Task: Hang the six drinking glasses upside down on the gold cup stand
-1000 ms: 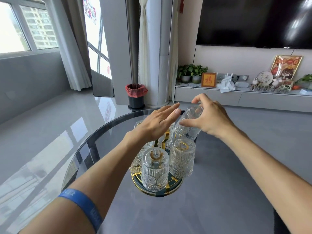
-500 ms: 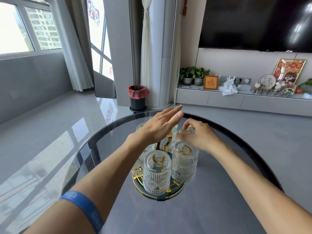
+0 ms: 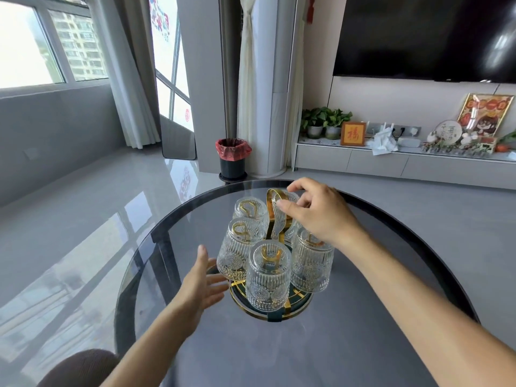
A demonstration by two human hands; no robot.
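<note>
The gold cup stand [image 3: 270,219] has a round gold-rimmed base [image 3: 303,308] and stands on the round table. Several ribbed clear glasses hang upside down on it: a front glass [image 3: 268,277], a left glass [image 3: 240,248], a far left glass [image 3: 250,209] and a right glass [image 3: 311,265]. My right hand [image 3: 318,216] reaches over the stand, its thumb and fingers closed on the base of a far glass [image 3: 280,222] beside the gold loop handle. My left hand [image 3: 201,286] is open with fingers spread, just left of the base, touching nothing. Anything behind my right hand is hidden.
The stand sits on a dark round glass table [image 3: 156,236] with a black rim. A brown chair back [image 3: 81,367] is at the near left. Beyond the table stand a bin with a red liner [image 3: 233,157] and a low TV cabinet [image 3: 391,163].
My right hand has lowered the far glass down onto the stand. My left hand has dropped from above the glasses to the left side of the base and opened.
</note>
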